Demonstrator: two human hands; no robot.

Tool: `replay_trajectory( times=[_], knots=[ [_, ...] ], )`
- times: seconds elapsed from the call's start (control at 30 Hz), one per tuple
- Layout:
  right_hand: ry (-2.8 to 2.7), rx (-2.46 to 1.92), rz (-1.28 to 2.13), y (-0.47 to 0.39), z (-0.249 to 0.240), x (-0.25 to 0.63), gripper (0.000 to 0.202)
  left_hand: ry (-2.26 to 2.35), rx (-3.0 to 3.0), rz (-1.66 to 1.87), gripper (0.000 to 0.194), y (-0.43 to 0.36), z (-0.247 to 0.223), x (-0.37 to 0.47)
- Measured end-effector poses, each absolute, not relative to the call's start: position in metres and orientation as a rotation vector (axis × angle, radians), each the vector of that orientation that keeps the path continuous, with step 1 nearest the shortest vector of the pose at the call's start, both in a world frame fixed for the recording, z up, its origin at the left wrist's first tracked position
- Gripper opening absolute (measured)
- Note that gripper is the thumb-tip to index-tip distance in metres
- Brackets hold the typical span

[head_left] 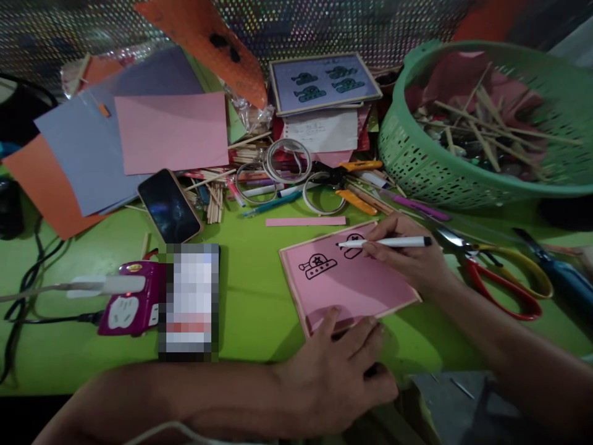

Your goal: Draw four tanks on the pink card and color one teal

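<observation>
A pink card (343, 281) with a pale border lies on the green table (250, 303). One finished black tank drawing (317, 266) sits on its left half. My right hand (407, 250) grips a white marker (386, 243), its tip touching a partly drawn second figure near the card's top edge. My left hand (340, 368) lies with its fingers pressing the card's near edge.
A green basket (463, 167) of wooden sticks stands at the back right. Red and yellow scissors (500, 281) lie right of the card. Two phones (169, 207) (189, 303), a magenta power strip (132, 306), tape rolls (287, 161), pens and coloured paper sheets (171, 133) crowd the left and back.
</observation>
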State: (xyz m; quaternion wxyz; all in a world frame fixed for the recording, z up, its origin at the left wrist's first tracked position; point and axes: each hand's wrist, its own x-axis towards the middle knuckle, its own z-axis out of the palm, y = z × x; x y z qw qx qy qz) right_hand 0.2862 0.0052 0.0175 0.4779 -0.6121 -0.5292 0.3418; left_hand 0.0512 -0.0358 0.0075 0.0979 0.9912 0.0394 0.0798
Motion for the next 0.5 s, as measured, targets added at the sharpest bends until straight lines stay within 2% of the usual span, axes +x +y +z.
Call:
replay_trajectory(
  times=[0.5],
  knots=[
    [-1.273,-1.513,0.846,0.0066,0.0186,0.2846,0.016,0.116,2.925,0.257,0.018,-0.0336,0.0103,0.0505]
  ],
)
